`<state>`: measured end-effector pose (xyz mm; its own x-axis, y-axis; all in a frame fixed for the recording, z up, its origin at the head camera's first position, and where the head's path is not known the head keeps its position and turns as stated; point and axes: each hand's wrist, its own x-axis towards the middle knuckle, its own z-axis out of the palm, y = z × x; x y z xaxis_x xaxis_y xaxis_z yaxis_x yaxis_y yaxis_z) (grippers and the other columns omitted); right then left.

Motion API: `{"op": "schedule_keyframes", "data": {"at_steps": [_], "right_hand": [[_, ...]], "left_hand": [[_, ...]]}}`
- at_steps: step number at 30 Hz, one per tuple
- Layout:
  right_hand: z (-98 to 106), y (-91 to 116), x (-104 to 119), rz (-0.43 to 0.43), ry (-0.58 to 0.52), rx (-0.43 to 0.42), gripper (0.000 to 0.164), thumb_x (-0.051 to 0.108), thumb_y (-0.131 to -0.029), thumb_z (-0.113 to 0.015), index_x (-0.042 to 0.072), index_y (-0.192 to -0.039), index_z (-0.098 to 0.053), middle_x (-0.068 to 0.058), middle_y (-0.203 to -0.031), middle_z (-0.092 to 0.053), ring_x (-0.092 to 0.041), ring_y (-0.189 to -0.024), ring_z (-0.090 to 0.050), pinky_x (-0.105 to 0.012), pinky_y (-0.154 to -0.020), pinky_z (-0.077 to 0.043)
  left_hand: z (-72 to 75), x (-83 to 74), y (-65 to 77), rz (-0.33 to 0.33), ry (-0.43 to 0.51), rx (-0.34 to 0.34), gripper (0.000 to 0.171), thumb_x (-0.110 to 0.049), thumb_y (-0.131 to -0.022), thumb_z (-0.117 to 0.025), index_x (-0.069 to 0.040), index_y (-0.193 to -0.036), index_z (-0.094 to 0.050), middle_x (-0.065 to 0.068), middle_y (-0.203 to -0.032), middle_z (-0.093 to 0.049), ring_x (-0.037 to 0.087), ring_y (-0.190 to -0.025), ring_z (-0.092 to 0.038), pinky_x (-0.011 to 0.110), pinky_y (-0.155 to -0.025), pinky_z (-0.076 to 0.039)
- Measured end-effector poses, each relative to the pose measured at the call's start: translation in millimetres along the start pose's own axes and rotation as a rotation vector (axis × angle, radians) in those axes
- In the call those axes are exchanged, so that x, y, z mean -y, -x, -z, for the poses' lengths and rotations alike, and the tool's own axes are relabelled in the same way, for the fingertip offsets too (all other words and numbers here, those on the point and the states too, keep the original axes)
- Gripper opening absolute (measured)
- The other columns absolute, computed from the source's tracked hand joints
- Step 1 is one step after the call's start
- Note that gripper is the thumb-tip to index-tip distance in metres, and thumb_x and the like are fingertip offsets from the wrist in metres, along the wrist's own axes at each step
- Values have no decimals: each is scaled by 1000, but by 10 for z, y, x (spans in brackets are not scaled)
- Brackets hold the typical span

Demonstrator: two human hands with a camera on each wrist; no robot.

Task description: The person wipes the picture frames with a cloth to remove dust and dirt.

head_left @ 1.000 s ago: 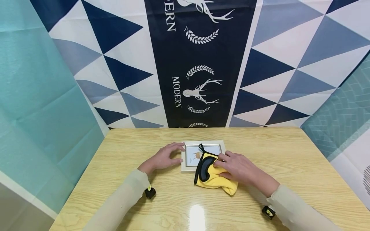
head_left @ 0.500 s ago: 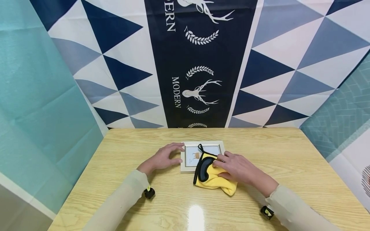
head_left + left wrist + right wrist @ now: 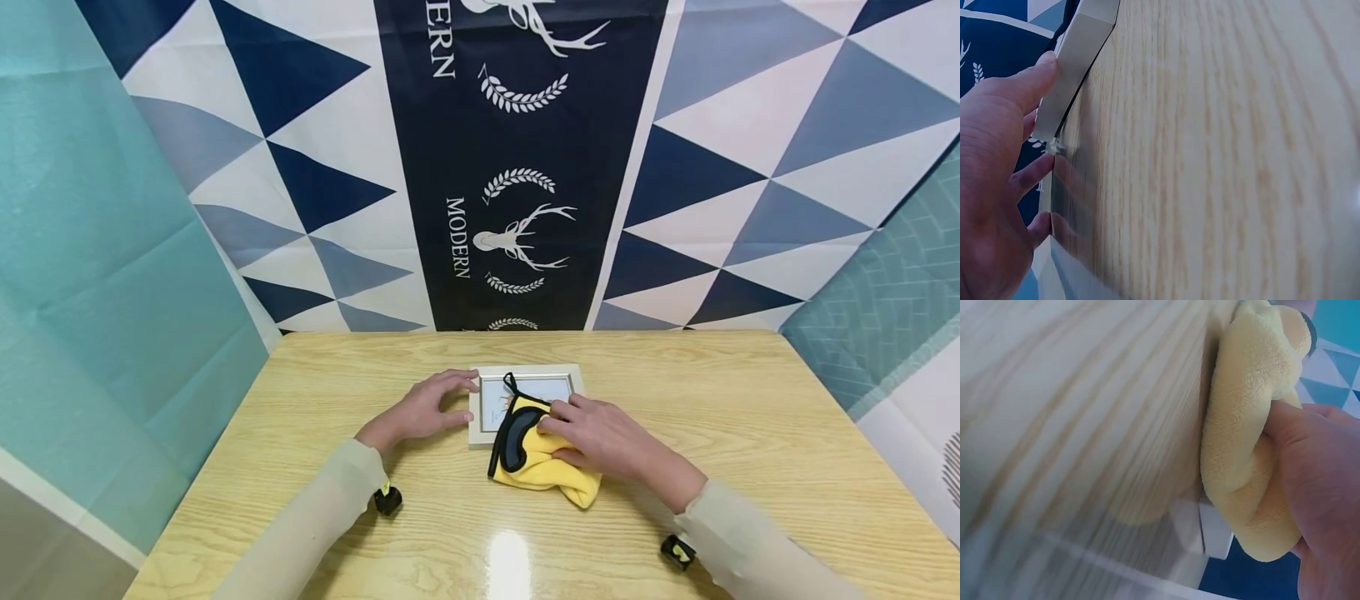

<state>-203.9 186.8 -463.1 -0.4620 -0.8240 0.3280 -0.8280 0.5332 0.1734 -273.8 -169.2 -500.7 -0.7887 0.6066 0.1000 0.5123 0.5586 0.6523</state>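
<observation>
A cream picture frame [image 3: 476, 432] lies on the table, its deer print partly covered by a yellow cleaning cloth [image 3: 543, 473] with black trim, a dark patch and a hanging loop. My right hand [image 3: 611, 437] bunches the cloth between thumb and fingers over the frame's lower right part. In the right wrist view, soft folds of the cloth [image 3: 1241, 437] bulge around the thumb. At the frame's left edge, my left hand [image 3: 426, 406] rests with spread, relaxed fingers. The left wrist view has its thumb [image 3: 1044, 65] touching the frame's side [image 3: 1075, 62].
The wood-grain table [image 3: 360, 367] reaches back to a patterned wall covering [image 3: 517, 167] with triangles and deer heads. Teal sheeting [image 3: 135, 250] borders the left side. A small black device [image 3: 387, 501] hangs under the left wrist, another device [image 3: 678, 552] under the right.
My right hand has slid the cloth a little to the left over the frame, mostly in the last half second. My left hand and the frame stay in place.
</observation>
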Motion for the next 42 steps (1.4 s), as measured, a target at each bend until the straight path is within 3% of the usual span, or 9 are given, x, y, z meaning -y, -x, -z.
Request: {"op": "schedule_keyframes", "data": {"at_steps": [7,14,25,29,34,42], "right_hand": [[20,-155,108,-50,-17,80,33,35,-96,-90,25,-122,-72,2,-109,-63,-15,-86,-56,-28,-66,-53],[-17,-307,177,-45,-29,97,33,36,-97,-89,27,-124,-72,1,-110,-64,-16,-86,-60,-28,-65,-52],[-69,-501,273,3,8,70,36,41,-97,-89,29,-128,-72,2,-112,-64,-18,-91,-65,-29,-67,-57],[-76,-491,270,9,11,70,41,40,-99,-88,33,-135,-71,-1,-111,-61,-17,-86,-60,-28,-63,-53],[-73,-471,263,24,-15,111,49,35,-104,-82,50,-148,-67,-7,-112,-58,-18,-84,-53,-31,-65,-51],[-48,-476,260,56,0,128,41,35,-111,-70,55,-147,-68,-11,-117,-61,-21,-91,-57,-34,-71,-56]], "left_hand": [[-36,101,-24,-7,-15,-14,48,-46,-107,-77,-27,-150,-69,-7,-178,-51,35,-168,-44,68,-139,-31],[-11,34,-17,27,-11,0,47,-40,-107,-78,-24,-150,-70,-5,-179,-50,35,-169,-42,66,-141,-29],[-126,407,-142,20,-68,11,44,-47,-106,-78,-34,-147,-69,-6,-180,-48,31,-170,-43,64,-140,-34],[-123,382,-130,18,-87,9,44,-46,-107,-78,-33,-148,-68,-4,-179,-49,32,-169,-44,65,-139,-35],[-105,279,-107,13,-116,3,46,-48,-108,-75,-31,-150,-67,0,-179,-49,36,-167,-46,69,-137,-36],[-105,266,-106,46,-138,10,45,-40,-107,-78,-28,-150,-67,-2,-179,-49,31,-169,-45,63,-139,-35]]}}
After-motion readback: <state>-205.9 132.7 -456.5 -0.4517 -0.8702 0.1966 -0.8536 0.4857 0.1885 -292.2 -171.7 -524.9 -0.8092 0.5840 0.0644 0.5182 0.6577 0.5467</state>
